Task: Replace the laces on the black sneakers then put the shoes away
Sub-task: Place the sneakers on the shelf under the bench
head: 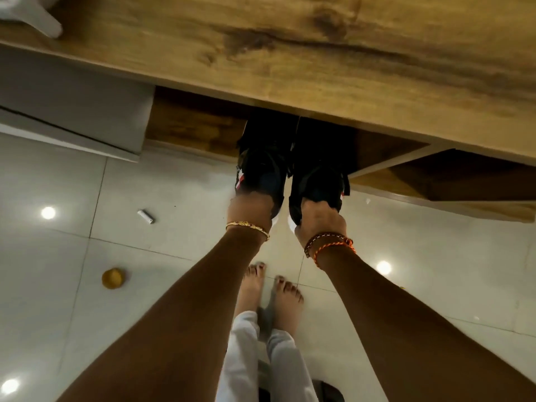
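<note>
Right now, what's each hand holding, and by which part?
Left hand holds the left sneaker at its heel; right hand holds the right sneaker at its heel.

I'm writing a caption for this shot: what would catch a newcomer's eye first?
Two bare arms reach down the middle, the left hand and right hand each holding a black sneaker by the heel, the left sneaker and right sneaker half inside an open wooden cabinet. Below them, bare feet stand on glossy pale floor tiles.

a home, by the look of it: glossy pale floor tiles, a low wood-grain shoe cabinet with open cubbies, and bare feet on the floor.
</note>
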